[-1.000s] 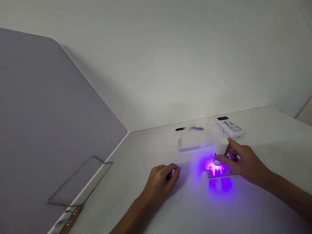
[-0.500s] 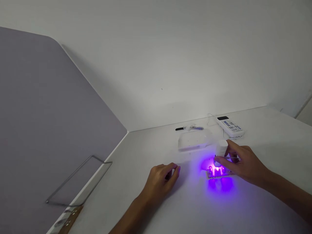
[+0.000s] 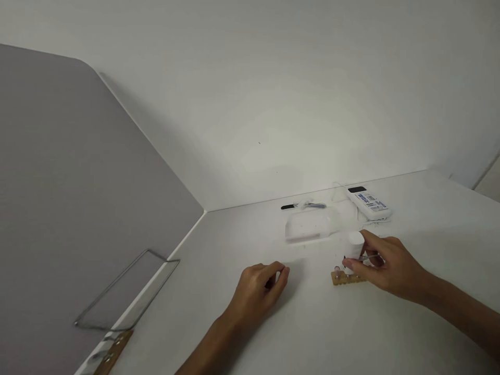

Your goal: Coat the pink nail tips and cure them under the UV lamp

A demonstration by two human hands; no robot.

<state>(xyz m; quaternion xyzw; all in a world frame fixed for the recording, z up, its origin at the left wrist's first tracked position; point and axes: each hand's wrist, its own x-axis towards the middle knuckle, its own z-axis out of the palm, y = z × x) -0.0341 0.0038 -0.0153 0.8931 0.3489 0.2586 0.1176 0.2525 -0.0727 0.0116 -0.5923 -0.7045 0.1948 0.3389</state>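
My right hand (image 3: 385, 263) grips a small white UV lamp (image 3: 354, 245), thumb on the near side and fingers behind. A thin white cord comes from the lamp past my fingers. Its lower end is over a light-brown strip (image 3: 339, 279) on the table, and no glow shows. Small clear pieces (image 3: 337, 271) stand up on the strip; the lamp and my hand hide part of them. To the left, my left hand (image 3: 261, 284) rests on the table, fingers curled in and thumb close to the index finger, with nothing visible in it.
A clear shallow plastic tray (image 3: 308, 225) lies behind my hands. Past it are a black-handled tool (image 3: 288, 207) and a coiled white cable. A white power bank (image 3: 369, 203) with blue print lies by the wall. At left, a metal wire frame (image 3: 127, 271) and brown clip strip (image 3: 113, 354).
The purple light under the lamp has gone out. The lamp and my right hand have dipped slightly. My left hand has stayed in place.
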